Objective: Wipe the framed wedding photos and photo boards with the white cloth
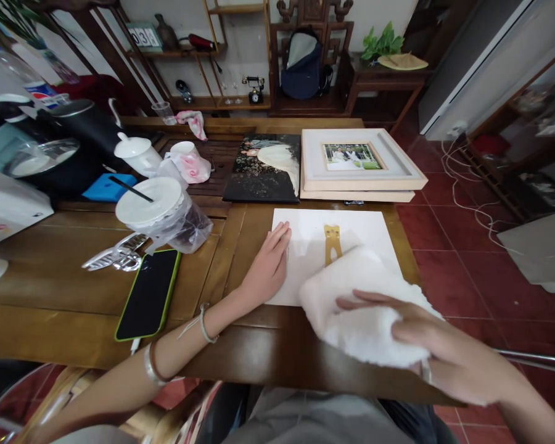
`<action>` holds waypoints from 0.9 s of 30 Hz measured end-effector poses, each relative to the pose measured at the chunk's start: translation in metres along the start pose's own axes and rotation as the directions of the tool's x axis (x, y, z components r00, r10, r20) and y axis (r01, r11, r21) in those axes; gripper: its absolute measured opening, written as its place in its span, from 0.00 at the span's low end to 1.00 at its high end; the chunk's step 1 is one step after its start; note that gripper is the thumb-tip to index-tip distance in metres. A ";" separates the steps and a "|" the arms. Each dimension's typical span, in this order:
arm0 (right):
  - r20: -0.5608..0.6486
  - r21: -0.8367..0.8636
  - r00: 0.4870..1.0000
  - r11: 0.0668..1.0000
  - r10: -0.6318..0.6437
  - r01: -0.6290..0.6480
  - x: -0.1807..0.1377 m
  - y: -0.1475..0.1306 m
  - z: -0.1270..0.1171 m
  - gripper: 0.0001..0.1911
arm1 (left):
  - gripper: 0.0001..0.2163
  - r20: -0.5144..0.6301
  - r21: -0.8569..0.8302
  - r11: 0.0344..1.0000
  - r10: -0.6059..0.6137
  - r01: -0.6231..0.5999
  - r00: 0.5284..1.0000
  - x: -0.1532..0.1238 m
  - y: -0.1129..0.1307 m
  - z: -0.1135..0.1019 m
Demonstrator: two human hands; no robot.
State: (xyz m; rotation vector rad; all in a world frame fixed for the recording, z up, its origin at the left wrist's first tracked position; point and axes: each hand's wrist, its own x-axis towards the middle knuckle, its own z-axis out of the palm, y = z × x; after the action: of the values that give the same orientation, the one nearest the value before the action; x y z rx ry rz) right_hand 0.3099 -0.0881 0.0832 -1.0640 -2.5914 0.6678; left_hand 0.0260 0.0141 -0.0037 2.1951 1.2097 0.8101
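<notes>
A white rectangular panel [300, 246] with a gold-coloured metal piece [332, 242] on its face lies flat on the wooden table. My left hand [269, 265] rests on the panel's left edge, fingers stretched out and holding nothing. In my right hand [411, 324] is a bunched white towel [351, 290], which covers the panel's lower right part and hangs past its near edge. Some fingers of that hand are hidden in the towel's folds.
Behind the panel are a dark photo panel [263, 166] and stacked pale frames [361, 157]. To the left are a phone [148, 295] with a cable, a lidded cup in plastic [152, 206], a silvery object [118, 253] and a blue packet [110, 186]. The table's right edge [409, 246] is close by.
</notes>
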 end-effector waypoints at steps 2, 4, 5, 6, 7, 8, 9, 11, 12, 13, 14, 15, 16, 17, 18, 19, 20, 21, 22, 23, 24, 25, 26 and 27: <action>-0.105 -0.023 0.991 0.996 0.085 -0.087 0.011 0.018 -0.005 0.17 | 0.21 -0.017 -0.041 0.999 -0.013 0.012 1.000 0.001 -0.001 -0.001; -0.185 -0.106 0.975 0.984 0.119 -0.140 0.033 0.032 -0.009 0.16 | 0.21 -0.037 -0.075 0.997 -0.019 0.016 0.999 0.001 -0.002 -0.001; -0.166 -0.156 0.978 0.976 0.128 -0.154 0.048 0.037 -0.010 0.17 | 0.20 -0.047 -0.086 0.996 -0.017 0.013 0.999 0.001 -0.003 -0.001; -0.143 -0.196 0.982 0.969 0.126 -0.153 0.063 0.040 -0.010 0.16 | 0.20 -0.059 -0.096 0.995 -0.013 0.008 0.998 0.001 -0.004 -0.001; -0.118 -0.230 0.985 0.962 0.122 -0.147 0.079 0.042 -0.009 0.16 | 0.20 -0.073 -0.104 0.995 -0.008 0.001 0.997 0.001 -0.005 0.000; -0.112 -0.270 0.987 0.952 0.119 -0.145 0.093 0.042 -0.007 0.18 | 0.19 -0.088 -0.111 0.994 -0.003 -0.006 0.996 0.001 -0.006 0.000; -0.110 -0.308 0.988 0.941 0.113 -0.141 0.105 0.042 -0.004 0.19 | 0.19 -0.100 -0.116 0.993 0.002 -0.014 0.995 0.001 -0.007 0.001; -0.106 -0.378 0.988 0.915 0.110 -0.142 0.120 0.040 0.004 0.22 | 0.19 -0.112 -0.120 0.992 0.012 -0.026 0.994 0.001 -0.009 0.001; -0.095 -0.407 0.990 0.903 0.108 -0.138 0.122 0.038 0.009 0.23 | 0.19 -0.112 -0.119 0.992 0.017 -0.030 0.994 0.001 -0.009 0.001; -0.081 -0.430 0.992 0.894 0.101 -0.126 0.122 0.035 0.014 0.22 | 0.19 -0.109 -0.115 0.993 0.021 -0.034 0.994 0.001 -0.009 0.001; -0.064 -0.447 0.994 0.888 0.088 -0.107 0.119 0.030 0.018 0.21 | 0.19 -0.103 -0.110 0.993 0.024 -0.036 0.994 0.001 -0.009 0.001; -0.046 -0.460 0.997 0.884 0.065 -0.079 0.114 0.025 0.022 0.20 | 0.19 -0.098 -0.104 0.994 0.024 -0.035 0.995 0.001 -0.009 0.001; -0.032 -0.468 0.999 0.882 0.037 -0.048 0.107 0.019 0.026 0.18 | 0.20 -0.092 -0.096 0.995 0.022 -0.031 0.995 0.001 -0.008 0.001; -0.025 -0.471 1.000 0.882 0.008 -0.018 0.099 0.012 0.030 0.17 | 0.20 -0.086 -0.088 0.996 0.017 -0.024 0.996 0.001 -0.008 0.000; -0.020 -0.467 1.000 0.884 -0.019 0.007 0.091 0.004 0.034 0.15 | 0.20 -0.081 -0.081 0.997 0.011 -0.018 0.997 0.001 -0.007 0.000; -0.023 -0.456 0.999 0.889 -0.044 0.029 0.083 -0.004 0.038 0.14 | 0.20 -0.078 -0.076 0.997 0.007 -0.013 0.997 0.001 -0.007 0.000; -0.030 -0.437 0.997 0.898 -0.064 0.045 0.075 -0.012 0.041 0.12 | 0.20 -0.077 -0.075 0.997 0.004 -0.010 0.997 0.001 -0.006 0.000; -0.042 -0.411 0.996 0.910 -0.082 0.057 0.068 -0.020 0.045 0.10 | 0.20 -0.077 -0.077 0.997 0.004 -0.010 0.997 0.001 -0.006 0.000; -0.056 -0.380 0.994 0.923 -0.094 0.066 0.061 -0.028 0.047 0.09 | 0.20 -0.079 -0.080 0.997 0.005 -0.012 0.997 0.002 -0.006 0.000; -0.064 -0.341 0.992 0.937 -0.106 0.078 0.054 -0.035 0.049 0.08 | 0.20 -0.081 -0.083 0.996 0.009 -0.016 0.997 0.002 -0.006 0.000; -0.063 -0.296 0.992 0.951 -0.113 0.090 0.048 -0.041 0.048 0.08 | 0.20 -0.082 -0.086 0.996 0.013 -0.020 0.997 0.002 -0.006 0.000; -0.049 -0.249 0.992 0.963 -0.117 0.101 0.043 -0.045 0.046 0.09 | 0.20 -0.083 -0.088 0.996 0.016 -0.023 0.996 0.002 -0.006 0.000; -0.024 -0.199 0.993 0.974 -0.119 0.112 0.038 -0.048 0.042 0.11 | 0.20 -0.083 -0.088 0.996 0.017 -0.024 0.996 0.002 -0.006 0.000; 0.003 -0.150 0.993 0.981 -0.121 0.120 0.034 -0.049 0.037 0.14 | 0.20 -0.082 -0.086 0.996 0.015 -0.022 0.997 0.002 -0.006 0.000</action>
State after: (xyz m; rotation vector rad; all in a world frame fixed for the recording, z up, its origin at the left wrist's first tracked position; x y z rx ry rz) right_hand 0.2424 -0.1056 0.0785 -0.9384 -2.7104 0.4460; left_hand 0.0230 0.0185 -0.0075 2.1246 1.1711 0.9503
